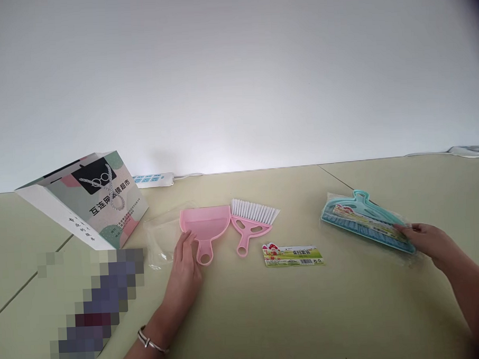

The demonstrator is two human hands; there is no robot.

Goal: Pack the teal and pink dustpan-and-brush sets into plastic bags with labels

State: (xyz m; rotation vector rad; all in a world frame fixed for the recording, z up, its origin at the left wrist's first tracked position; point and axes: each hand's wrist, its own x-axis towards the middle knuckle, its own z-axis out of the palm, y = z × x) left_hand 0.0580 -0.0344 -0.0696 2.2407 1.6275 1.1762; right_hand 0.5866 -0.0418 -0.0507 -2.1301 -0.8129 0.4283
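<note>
A pink dustpan [205, 229] lies flat on the table, and my left hand [186, 264] rests at its left edge with the fingers stretched out. Beside the pan is a pink hand brush [251, 224] with white bristles. A printed card label [293, 255] lies to the right of the brush handle. At the right, my right hand [430, 241] grips the end of a turquoise dustpan and brush set [364, 221] in a clear plastic bag. A similar label shows inside that bag. Part of the right fingers is hidden beneath the packet.
A paper shopping bag [109, 201] with a rope handle stands at the left. Clear plastic wrapping [160, 241] lies beside the pink dustpan. A power strip [154, 180] sits against the wall. A blurred-out dark item [100, 307] is at the front left.
</note>
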